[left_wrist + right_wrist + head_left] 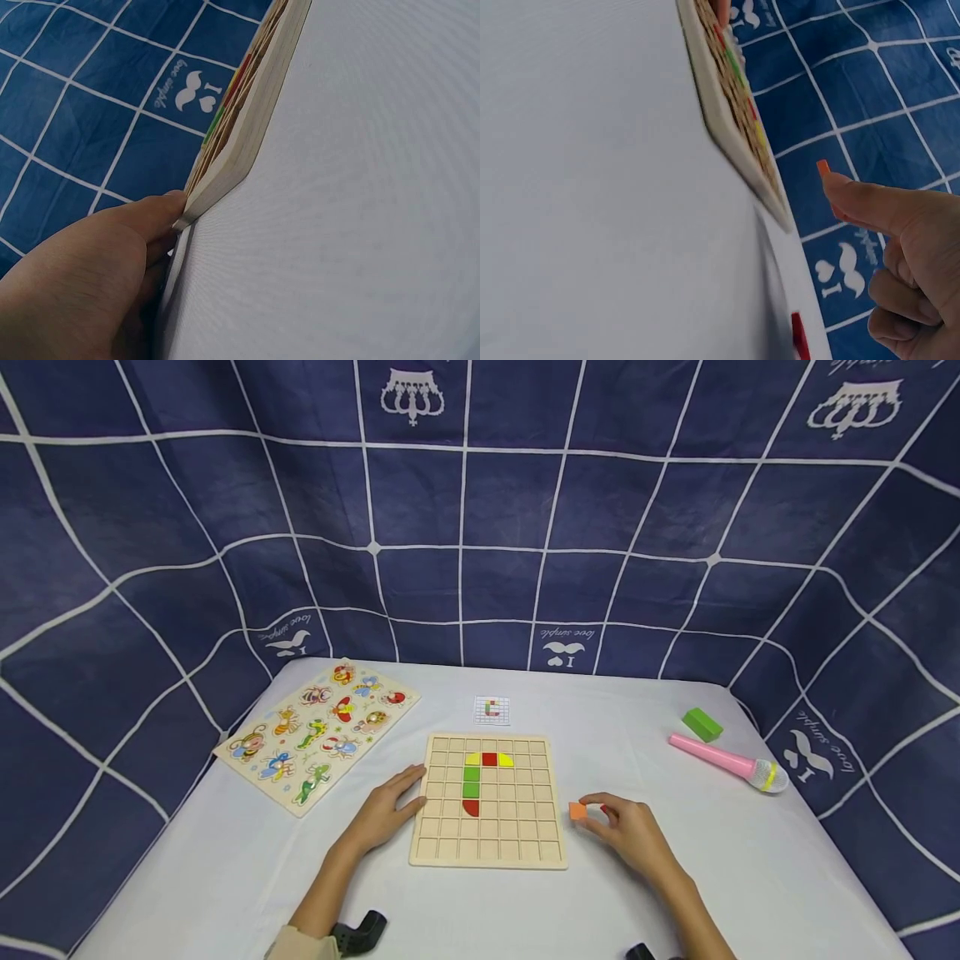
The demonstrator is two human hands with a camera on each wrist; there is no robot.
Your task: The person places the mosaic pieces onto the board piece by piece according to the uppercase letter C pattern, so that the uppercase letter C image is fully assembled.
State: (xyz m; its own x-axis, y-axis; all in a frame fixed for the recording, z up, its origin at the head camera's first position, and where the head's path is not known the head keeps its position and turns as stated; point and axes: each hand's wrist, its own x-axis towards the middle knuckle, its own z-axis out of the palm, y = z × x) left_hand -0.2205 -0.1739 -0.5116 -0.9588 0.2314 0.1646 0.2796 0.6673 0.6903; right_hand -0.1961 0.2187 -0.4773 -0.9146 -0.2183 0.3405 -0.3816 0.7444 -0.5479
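My right hand [630, 833] pinches an orange square tile [577, 811] between thumb and fingertips, just off the right edge of the wooden grid board [525, 858]. In the right wrist view the orange tile [823, 168] pokes out past the thumb. A small red piece [800, 336] shows low in that view. Relaxed fingers of my left hand [384, 812] touch the board's left edge. On the board, a red square [490, 759] sits between two yellow rounded pieces [506, 760]. Green squares [471, 782] run down below the left one, ending at a red rounded piece [471, 808].
Behind the board lies a small printed pattern card [492, 711]. An insect puzzle board [318, 731] is at the left. To the right are a pink toy microphone [723, 762] and a green block [702, 724]. A blue gridded curtain [502, 585] surrounds the white table.
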